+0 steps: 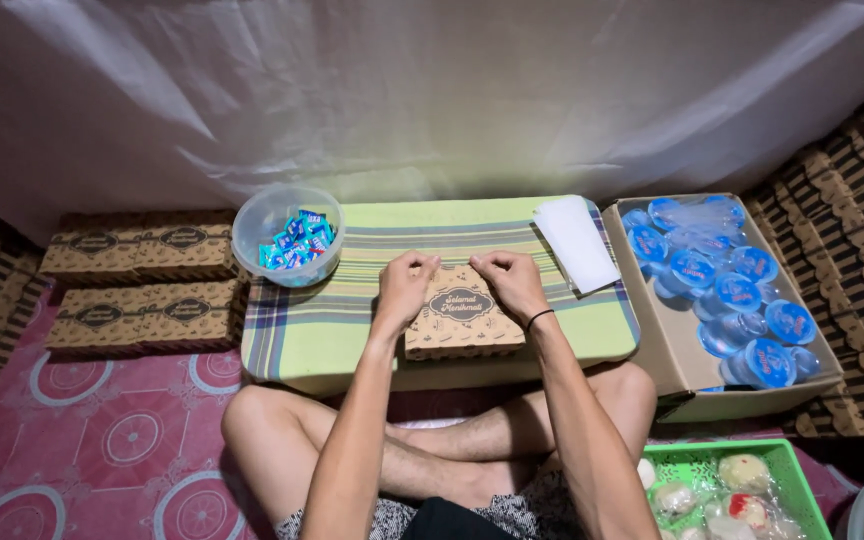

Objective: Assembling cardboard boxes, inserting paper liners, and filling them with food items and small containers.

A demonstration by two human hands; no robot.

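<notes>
A brown patterned cardboard box (462,318) with a dark oval label lies closed on a low table covered with a green striped cloth (332,330). My left hand (405,285) rests on the box's far left corner, fingers curled. My right hand (512,282), a dark band on its wrist, presses the far right corner, fingers curled too. Both hands touch the box's back edge. My crossed bare legs sit under the table's near edge.
A clear plastic bowl (287,232) of small blue wrapped sweets stands at the table's left. White sheets (577,243) lie at its right. A carton (677,360) of blue-lidded water cups sits right. Stacked brown boxes (142,285) lie left. A green basket (737,485) holds wrapped snacks.
</notes>
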